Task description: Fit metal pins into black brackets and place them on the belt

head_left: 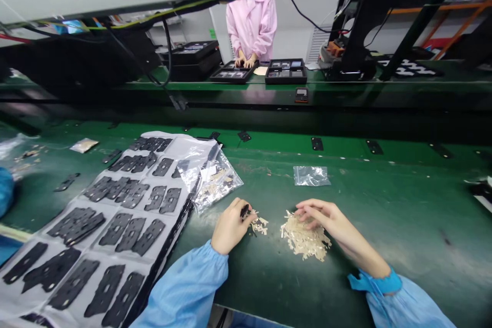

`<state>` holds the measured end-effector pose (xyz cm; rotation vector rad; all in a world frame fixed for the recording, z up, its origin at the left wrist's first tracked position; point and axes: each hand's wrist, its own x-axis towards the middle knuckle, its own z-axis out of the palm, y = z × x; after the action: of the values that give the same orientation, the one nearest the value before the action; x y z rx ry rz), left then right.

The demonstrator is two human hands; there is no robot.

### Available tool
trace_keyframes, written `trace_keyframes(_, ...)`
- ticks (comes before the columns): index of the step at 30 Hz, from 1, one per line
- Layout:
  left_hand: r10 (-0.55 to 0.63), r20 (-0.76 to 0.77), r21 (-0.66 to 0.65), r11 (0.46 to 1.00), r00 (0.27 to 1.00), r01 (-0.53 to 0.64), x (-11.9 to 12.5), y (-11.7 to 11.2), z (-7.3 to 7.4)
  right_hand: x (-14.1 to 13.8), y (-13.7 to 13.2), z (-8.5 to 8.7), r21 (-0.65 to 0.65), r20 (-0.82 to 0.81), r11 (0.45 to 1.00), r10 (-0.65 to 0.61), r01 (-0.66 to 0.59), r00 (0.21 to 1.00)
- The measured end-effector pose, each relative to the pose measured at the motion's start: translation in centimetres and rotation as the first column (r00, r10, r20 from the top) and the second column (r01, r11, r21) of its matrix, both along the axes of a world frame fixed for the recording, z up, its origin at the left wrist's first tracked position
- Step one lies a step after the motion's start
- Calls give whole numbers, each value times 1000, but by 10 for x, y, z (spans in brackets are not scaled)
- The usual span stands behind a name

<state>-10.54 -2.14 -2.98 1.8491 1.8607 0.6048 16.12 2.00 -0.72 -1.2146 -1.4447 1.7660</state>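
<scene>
My left hand [231,225] is closed, with a small black part [245,210] between its thumb and fingers. Beside its fingertips lies a small scatter of beige pieces [260,225] on the green table. To the right is a larger heap of thin, shiny beige pieces [307,238]. My right hand [323,218] is over the upper edge of that heap, fingers loosely extended and apart; I see nothing held in it. A clear zip bag with beige pieces [219,182] lies beyond my left hand. A flat clear bag [311,176] lies beyond the right.
A pale segmented sheet [132,206] at left carries several flat black parts [115,233]. More black parts [317,143] lie along the green strip at the back. Across the bench, a person in pink [251,28] handles a black tray [234,73]. A blue sleeve [5,192] shows far left.
</scene>
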Motion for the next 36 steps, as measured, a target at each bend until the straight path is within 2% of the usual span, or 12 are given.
trace_keyframes(6, 0, 67, -44, 999, 998, 3, -7, 6, -6, 4, -1, 1, -11, -11, 1000, -11, 10, 1000)
trace_keyframes(9, 47, 192, -62, 997, 980, -36, -11, 6, -5, 3, 0, 1, -11, -7, 1000, -12, 12, 1000)
trace_keyframes(14, 163, 409, -108, 986, 898, -130, -17, 4, 0, -2, 0, -2, 15, 30, 1000, -20, 20, 999)
trace_keyframes(17, 181, 482, -159, 980, 857, -117, -19, 1, 4, -8, -1, -3, 58, 42, 998, -4, 1, 999)
trace_keyframes(21, 146, 493, -212, 976, 858, -45, -21, -4, 7, -18, -5, 1, 83, 79, 996, 39, -45, 996)
trace_keyframes(23, 121, 501, -211, 977, 857, -14, -19, -5, 10, -26, -9, 2, 84, 103, 994, 60, -69, 993)
trace_keyframes(26, 152, 562, -226, 974, 813, -26, -13, -7, 18, -45, -16, 1, 57, 106, 990, 120, -127, 987)
trace_keyframes(30, 204, 638, -238, 969, 742, -62, 0, -11, 30, -73, -25, -1, -18, -30, 986, 165, -166, 986)
trace_keyframes(33, 217, 671, -205, 973, 709, -104, 12, -16, 33, -86, -29, 0, -91, -206, 994, 41, -61, 978)
trace_keyframes(36, 236, 741, -170, 972, 628, -164, 28, -21, 31, -89, -31, 1, -147, -302, 989, -62, 17, 951)
